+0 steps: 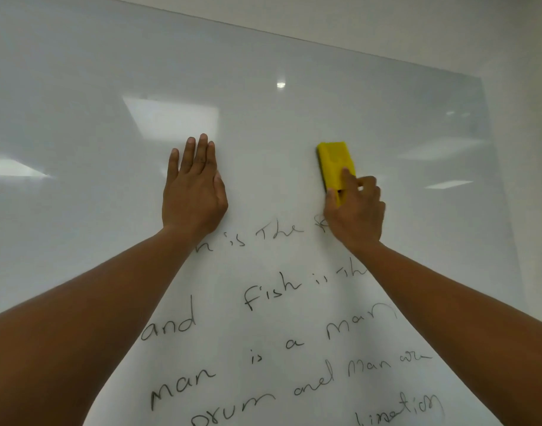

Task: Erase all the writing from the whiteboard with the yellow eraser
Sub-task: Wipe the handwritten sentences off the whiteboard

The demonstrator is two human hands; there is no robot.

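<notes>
Whiteboard [263, 87] fills the view, tilted, glossy with ceiling-light reflections; upper part bare. Handwritten lines [272, 333] in black cover the lower middle, between the two forearms, partly hidden by them. Left hand [194, 189] lies flat on the board, fingers straight and close together. Right hand [354, 210] pinches the lower end of the yellow eraser [336, 162], held against the board just above the top line, right of centre.
</notes>
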